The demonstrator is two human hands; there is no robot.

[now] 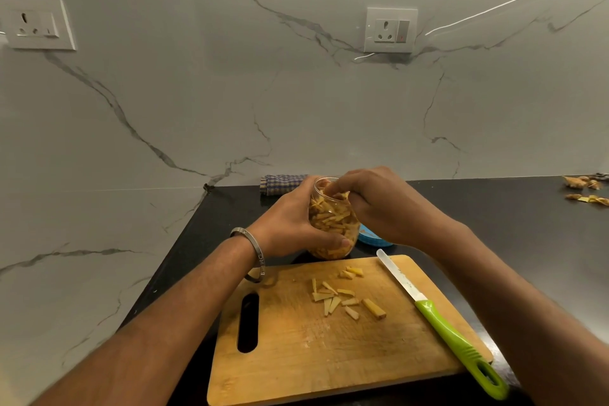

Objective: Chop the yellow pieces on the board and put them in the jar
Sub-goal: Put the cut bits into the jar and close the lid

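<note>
Head view: left hand grips jar; right hand fingertips bunched inside jar mouth

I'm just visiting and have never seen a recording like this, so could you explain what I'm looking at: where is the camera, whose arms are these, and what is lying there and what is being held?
There is no machine here: these are a person's two bare arms, filmed by one wide-angle camera worn on the head, looking forward and down. The left hand, with a metal bangle on the wrist, grips a clear jar that is nearly full of yellow strips. The right hand has its fingertips at the jar's mouth, apparently dropping pieces in. On the black counter lies a wooden cutting board with a scatter of cut yellow pieces not yet in the jar, and a knife with a green handle resting along its right side. Behind the jar are a blue lid-like object and a checked cloth; some peelings lie far right.
</note>
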